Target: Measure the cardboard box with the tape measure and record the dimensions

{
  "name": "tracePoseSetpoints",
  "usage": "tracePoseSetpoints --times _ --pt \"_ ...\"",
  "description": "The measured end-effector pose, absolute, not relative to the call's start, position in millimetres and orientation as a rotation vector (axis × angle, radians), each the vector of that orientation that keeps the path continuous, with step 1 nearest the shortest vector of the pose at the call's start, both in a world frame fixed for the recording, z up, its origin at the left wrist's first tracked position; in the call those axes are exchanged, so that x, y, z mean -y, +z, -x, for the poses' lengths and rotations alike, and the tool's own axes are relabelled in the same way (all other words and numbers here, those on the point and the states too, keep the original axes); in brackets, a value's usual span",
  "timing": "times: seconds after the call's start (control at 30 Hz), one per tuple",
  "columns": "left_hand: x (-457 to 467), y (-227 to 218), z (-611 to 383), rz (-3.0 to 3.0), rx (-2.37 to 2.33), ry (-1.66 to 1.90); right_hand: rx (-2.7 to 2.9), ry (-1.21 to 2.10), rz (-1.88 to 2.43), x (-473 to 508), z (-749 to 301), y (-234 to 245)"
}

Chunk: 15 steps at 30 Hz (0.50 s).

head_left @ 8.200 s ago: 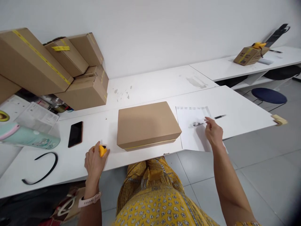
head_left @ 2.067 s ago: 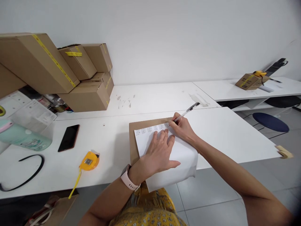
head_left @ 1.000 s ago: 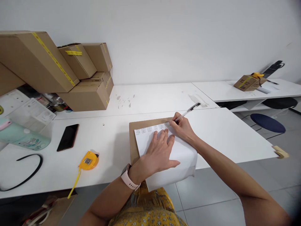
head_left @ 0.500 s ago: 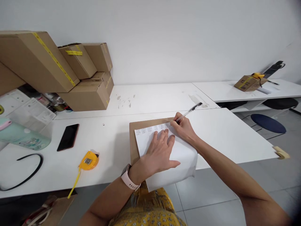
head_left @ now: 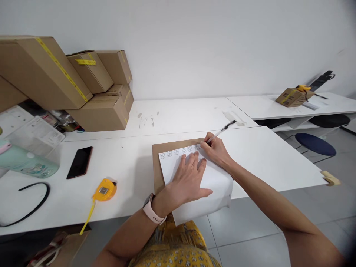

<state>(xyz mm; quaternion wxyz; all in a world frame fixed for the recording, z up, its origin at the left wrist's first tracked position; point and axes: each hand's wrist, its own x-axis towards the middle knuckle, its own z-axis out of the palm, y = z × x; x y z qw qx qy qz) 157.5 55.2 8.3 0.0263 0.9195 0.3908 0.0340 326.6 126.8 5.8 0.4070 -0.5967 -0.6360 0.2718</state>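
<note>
A white sheet of paper (head_left: 213,189) with rows of handwriting along its top lies over a brown cardboard box (head_left: 158,170) at the table's front edge. My left hand (head_left: 189,178) rests flat on the sheet, fingers spread, a watch on its wrist. My right hand (head_left: 215,148) grips a clear pen with a black cap end (head_left: 222,130), its lower end at the written lines near the sheet's top right. The pen's tip is hidden by my fingers.
To the left on the white table (head_left: 122,163) are a yellow tape measure (head_left: 104,190), a phone (head_left: 80,162), a black band (head_left: 46,200) and a green bottle (head_left: 30,161). Cardboard boxes (head_left: 100,111) are stacked behind. A blue stool (head_left: 315,144) stands at the right.
The pen's upper end has tilted slightly, with a small shift of my right hand. My left hand stays on the paper. The whole view has moved a little.
</note>
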Motion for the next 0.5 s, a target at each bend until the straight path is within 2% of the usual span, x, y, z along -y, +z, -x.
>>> tracePoseSetpoints --times 0.5 --pt "-55.4 9.2 -157.4 -2.834 -1.199 0.090 1.618 0.673 1.513 -127.2 -325.8 5.8"
